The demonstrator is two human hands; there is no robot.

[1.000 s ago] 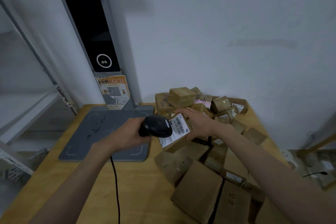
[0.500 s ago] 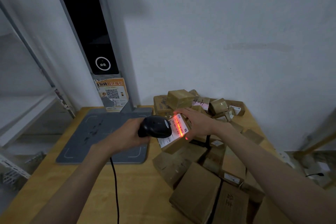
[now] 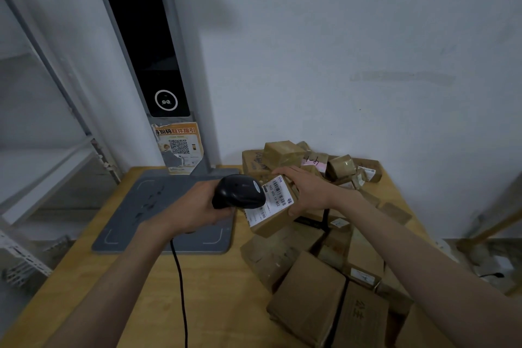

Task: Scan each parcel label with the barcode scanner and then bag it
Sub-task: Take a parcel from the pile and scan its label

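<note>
The left hand (image 3: 195, 209) is gripping the black plastic handheld barcode scanner (image 3: 239, 191), its fingers curled round the handle, and a black cable (image 3: 180, 291) is hanging from the handle toward the near edge of the yellow wooden tabletop (image 3: 214, 285). The scanner head is pointing at the white printed label (image 3: 272, 198) of the small brown taped cardboard parcel (image 3: 275, 210), which is sitting just to the right of the scanner, raised above the heap of brown cardboard parcels (image 3: 324, 248). The right hand (image 3: 308, 189) is holding this parcel from its far right side, fingers wrapped over the top edge and thumb under the lower corner, and is tilting the label toward the scanner. No scan light is showing on the label. A grey flat scanning pad (image 3: 147, 206) is lying to the left of the scanner, with a grey upright post carrying a black screen (image 3: 147, 48) rising behind it. No bag is appearing in view. The parcel is likely light and stiff, since one hand is carrying it; its tape wrap may be somewhat slippery, so the grip is best taken across opposite cardboard edges, keeping the label uncovered.
</note>
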